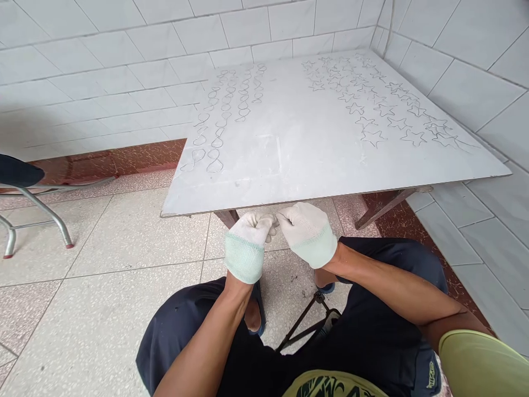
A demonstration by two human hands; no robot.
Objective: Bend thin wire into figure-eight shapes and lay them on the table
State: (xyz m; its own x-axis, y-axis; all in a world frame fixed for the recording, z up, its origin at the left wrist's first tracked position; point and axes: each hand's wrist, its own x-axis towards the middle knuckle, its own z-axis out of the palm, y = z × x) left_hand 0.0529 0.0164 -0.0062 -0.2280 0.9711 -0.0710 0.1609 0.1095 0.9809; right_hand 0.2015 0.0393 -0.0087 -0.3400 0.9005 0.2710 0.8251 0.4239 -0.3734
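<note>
My left hand (248, 242) and my right hand (309, 231), both in white knit gloves with pale green cuffs, meet just in front of the table's near edge. Their fingers are closed in a pinch, tip to tip. Whatever lies between the fingertips is too thin and too covered to make out. Beyond them is a white tabletop (306, 160). Thin wire loops bent like figure eights (215, 150) lie in rows on its left side. Wire stars (373, 138) are spread in rows over the right side, some overlapping near the right edge.
White tiled walls rise behind and to the right of the table. A metal-legged stool (52, 215) stands at far left on the speckled floor. Below my hands, between my legs, is a dark metal frame (303, 322). A wooden table leg (382, 208) slants at right.
</note>
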